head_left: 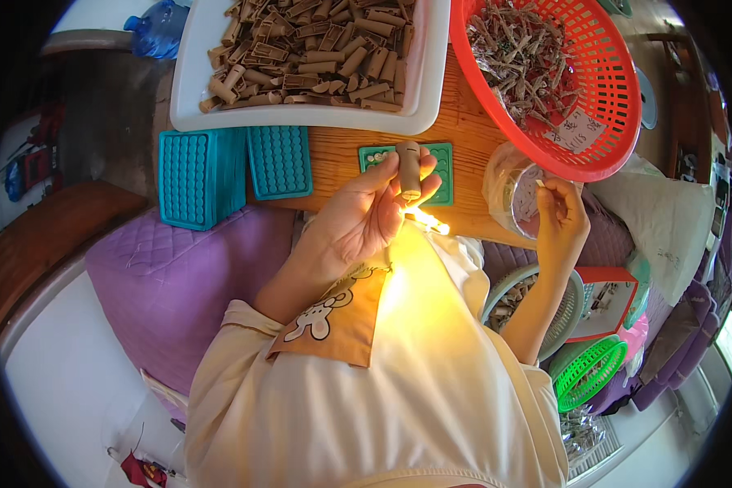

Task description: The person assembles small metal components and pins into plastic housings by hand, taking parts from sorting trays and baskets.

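My left hand is closed around a tan cylindrical plastic piece, held nearly upright. Behind it a small green tray lies on the wooden table; a few small pale round bits show in its left part, and my fingers cover its middle. My right hand pinches a tiny whitish piece, too small to name. Just beside those fingertips is a clear round tub in crinkled plastic, with small pale bits inside. A bright light glows right below the left fingers.
A white bin of tan plastic shells and a red basket of small wrapped parts stand at the back. Teal trays are stacked on the left, another teal tray next to them. Green basket and grey-green basket sit low right.
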Available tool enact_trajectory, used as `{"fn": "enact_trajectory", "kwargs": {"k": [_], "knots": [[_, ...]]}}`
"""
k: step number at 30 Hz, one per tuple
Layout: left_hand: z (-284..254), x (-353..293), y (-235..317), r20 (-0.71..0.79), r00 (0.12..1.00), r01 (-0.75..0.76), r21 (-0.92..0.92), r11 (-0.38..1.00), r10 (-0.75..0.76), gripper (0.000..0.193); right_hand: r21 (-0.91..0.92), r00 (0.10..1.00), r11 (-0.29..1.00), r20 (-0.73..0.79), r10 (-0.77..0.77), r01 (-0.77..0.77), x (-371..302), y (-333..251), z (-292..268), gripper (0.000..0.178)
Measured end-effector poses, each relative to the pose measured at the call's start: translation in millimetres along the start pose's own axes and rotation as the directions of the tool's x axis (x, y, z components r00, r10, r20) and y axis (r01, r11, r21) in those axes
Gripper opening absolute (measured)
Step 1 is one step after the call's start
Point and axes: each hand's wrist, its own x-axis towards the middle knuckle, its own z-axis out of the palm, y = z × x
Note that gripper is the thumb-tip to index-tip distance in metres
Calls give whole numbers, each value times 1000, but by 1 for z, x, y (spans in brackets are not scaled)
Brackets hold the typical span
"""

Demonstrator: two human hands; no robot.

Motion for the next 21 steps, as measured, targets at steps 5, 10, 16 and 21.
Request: {"fn": "enact_trajectory", "kwargs": {"k": [5,10,16,21], "knots": [[0,0,-1,-45,999,21,52,998,-18,31,258,970,940,33,-240,223,2,-40,23,9],[3,-3,-6,-116,990,-44,266,963,77,34,324,915,896,164,-368,302,-3,-60,47,14],[6,-7,-8,-1,990,-114,554,825,138,37,359,790,786,177,-587,503,-6,-65,57,22],[2,-5,-10,57,989,-146,597,789,140,35,412,779,738,97,-619,535,-8,-62,59,19]]}}
